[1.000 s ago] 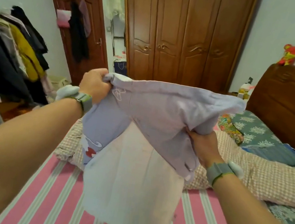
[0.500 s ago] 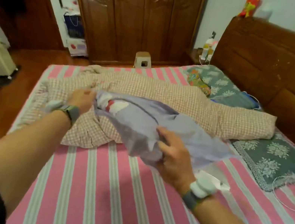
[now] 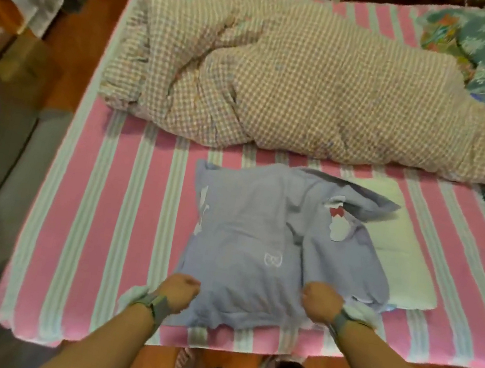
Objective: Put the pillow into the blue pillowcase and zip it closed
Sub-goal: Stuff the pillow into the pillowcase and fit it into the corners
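While lying flat on the striped bed:
Left hand (image 3: pixel 180 290): fisted, gripping the pillowcase's near edge at 7 o'clock.
Blue pillowcase (image 3: pixel 253 244): rumpled, mid-bed, half over the pillow.
Right hand (image 3: pixel 321 302): fisted, bunching the near edge at 5 o'clock.
Pillow (image 3: pixel 397 253): white, protruding at 3 o'clock.

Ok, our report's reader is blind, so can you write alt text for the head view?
Both hands, left hand and right hand, grip the near edge of a blue pillowcase lying on a pink striped bed. A white pillow sticks out on its right; a checked quilt lies behind.
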Motion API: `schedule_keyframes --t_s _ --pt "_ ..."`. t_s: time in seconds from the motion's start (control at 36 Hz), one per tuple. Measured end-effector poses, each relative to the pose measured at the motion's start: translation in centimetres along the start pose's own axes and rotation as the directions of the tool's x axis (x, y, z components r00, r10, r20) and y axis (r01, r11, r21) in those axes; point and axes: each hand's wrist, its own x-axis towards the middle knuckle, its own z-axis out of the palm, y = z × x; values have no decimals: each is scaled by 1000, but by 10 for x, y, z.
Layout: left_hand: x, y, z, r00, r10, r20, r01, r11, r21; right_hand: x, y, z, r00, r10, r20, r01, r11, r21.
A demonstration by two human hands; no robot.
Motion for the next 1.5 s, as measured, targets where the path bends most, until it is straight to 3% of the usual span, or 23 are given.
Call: schedule_keyframes --t_s 0.08,0.19,0.28,0.44,0.58,0.67,0.72,0.78,0.81,0.86,0.94,1.08,1.14,1.19,1.28,1.31,1.39,1.44,1.5 --pt "8 6 1 996 8 -84 -12 999 -50 18 5 -7 997 39 -62 -33 996 88" --pt "36 15 47 985 -102 -138 86 989 -120 58 33 -17 973 70 -218 -17 972 236" --pt "45 23 69 983 -91 -162 81 994 -67 72 38 -31 924 188 -333 -75 943 324" --pt "49 91 140 978 -41 -205 46 999 19 123 72 -42 893 324 -313 -227 924 308" --pt "56 119 167 980 -30 -195 54 992 118 147 122 -51 862 467 -198 -378 852 361" --pt "57 129 170 977 -15 -212 58 978 198 141 129 -55 914 349 -205 -237 872 427" --pt "58 128 169 977 -6 -215 53 976 211 128 113 -52 980 178 -86 -121 885 449" --pt "61 127 169 977 0 -211 48 973 225 117 107 -49 1000 23 13 -26 915 402" --pt "63 129 171 978 7 -208 44 970 239 113 115 -52 1000 9 -3 -8 936 352" --pt "67 128 171 979 7 -202 46 966 255 112 147 -67 982 151 -111 -114 952 284" --pt "73 128 170 987 22 -157 24 958 287 114 214 -100 867 458 -198 -369 855 363" --pt "70 123 174 1000 -25 -9 26 931 363 127 194 -100 800 562 -212 -466 803 371" --pt "64 112 174 999 -47 25 34 923 384 125 157 -91 803 476 -358 -403 877 261" --pt "61 99 165 999 -43 15 34 928 371 127 110 -82 835 228 -501 -183 973 138" --pt "63 79 144 993 -24 -112 57 954 294 128 35 -60 831 -168 -530 179 983 -32" --pt "64 81 139 982 -19 -186 67 965 254 126 21 -57 837 -235 -495 247 968 -42" --pt "80 63 102 910 -80 -408 131 986 99 130 -27 -40 853 -283 -439 323 946 17" --pt "120 37 72 844 -142 -517 138 989 -46 155 -54 -17 827 -254 -501 313 949 36" --pt "154 30 47 818 -207 -536 123 974 -188 168 -59 -12 791 -198 -578 275 960 49"
